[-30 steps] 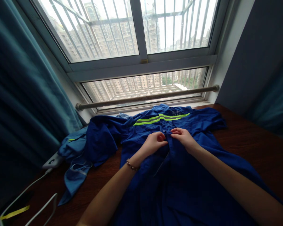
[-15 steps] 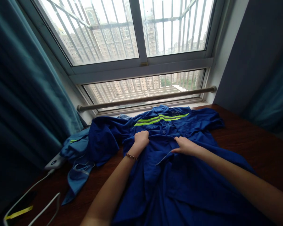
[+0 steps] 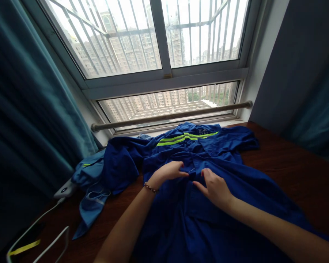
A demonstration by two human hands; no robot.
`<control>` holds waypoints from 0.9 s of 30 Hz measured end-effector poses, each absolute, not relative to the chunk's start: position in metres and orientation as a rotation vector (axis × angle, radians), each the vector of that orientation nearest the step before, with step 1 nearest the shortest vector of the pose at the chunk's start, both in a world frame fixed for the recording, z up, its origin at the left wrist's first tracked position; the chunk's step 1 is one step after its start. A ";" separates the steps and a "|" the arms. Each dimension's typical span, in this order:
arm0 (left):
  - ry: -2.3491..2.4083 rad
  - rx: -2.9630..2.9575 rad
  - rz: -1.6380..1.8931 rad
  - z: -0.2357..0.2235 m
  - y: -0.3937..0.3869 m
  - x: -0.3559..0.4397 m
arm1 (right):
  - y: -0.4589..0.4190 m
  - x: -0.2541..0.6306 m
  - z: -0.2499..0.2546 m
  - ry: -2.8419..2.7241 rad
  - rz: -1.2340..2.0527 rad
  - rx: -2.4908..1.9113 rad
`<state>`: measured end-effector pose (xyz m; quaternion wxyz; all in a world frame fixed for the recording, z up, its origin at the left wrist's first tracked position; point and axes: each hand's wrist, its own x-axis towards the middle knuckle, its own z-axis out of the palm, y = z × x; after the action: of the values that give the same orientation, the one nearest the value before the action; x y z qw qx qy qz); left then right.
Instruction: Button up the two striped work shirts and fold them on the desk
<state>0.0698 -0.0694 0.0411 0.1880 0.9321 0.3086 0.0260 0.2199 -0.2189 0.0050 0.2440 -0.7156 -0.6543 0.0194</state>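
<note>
Blue fabric filled the near middle of the worktop (image 3: 274, 157): the lower part of a garment (image 3: 224, 226), creased into long folds and running out of the bottom of the view. Over its middle were 2 bare hands, apart from each other. The right hand (image 3: 217, 187) was open, with its thumb and forefinger parted above the cloth. The left hand (image 3: 170, 170), with a beaded bracelet (image 3: 150, 187) at its wrist, was loosely curled, thumb and fingers parted near the garment's front opening; neither was clenched. Whether the fingertips touched the cloth, I could not tell.

Towards the worktop's near left lay a yellow strip (image 3: 26, 247) and a white cable (image 3: 33, 221), which led up to a white device (image 3: 65, 190) by the left edge. Just beside the device, a light blue cloth (image 3: 91, 204) lay crumpled, with 1 pointed end hanging towards the near side. The garment's dark blue left-hand sleeve (image 3: 120, 164) lay bent against that cloth.

The garment's upper part lay along the worktop's far edge, with yellow-green stripes (image 3: 171, 140) across it and a small print (image 3: 203, 131) above them. Its other sleeve (image 3: 245, 138) reached towards the far right corner. Beyond were a metal rod (image 3: 170, 116), a window frame (image 3: 159, 82), bars (image 3: 190, 40) and buildings (image 3: 117, 51).
</note>
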 end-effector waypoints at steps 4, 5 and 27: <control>0.764 2.606 -0.142 0.053 -0.084 0.063 | -0.246 0.194 0.007 -2.050 0.244 -2.094; 0.775 2.628 -0.164 0.057 -0.087 0.061 | -0.248 0.190 0.006 -2.108 0.298 -2.112; 0.260 2.941 -0.150 0.036 -0.216 0.097 | -0.250 0.394 0.049 -0.567 1.036 -1.459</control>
<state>0.0973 -0.2165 0.0359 0.0927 0.9906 0.0874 -0.0504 0.3941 -0.2504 0.0495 0.5908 -0.6271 -0.2435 0.4454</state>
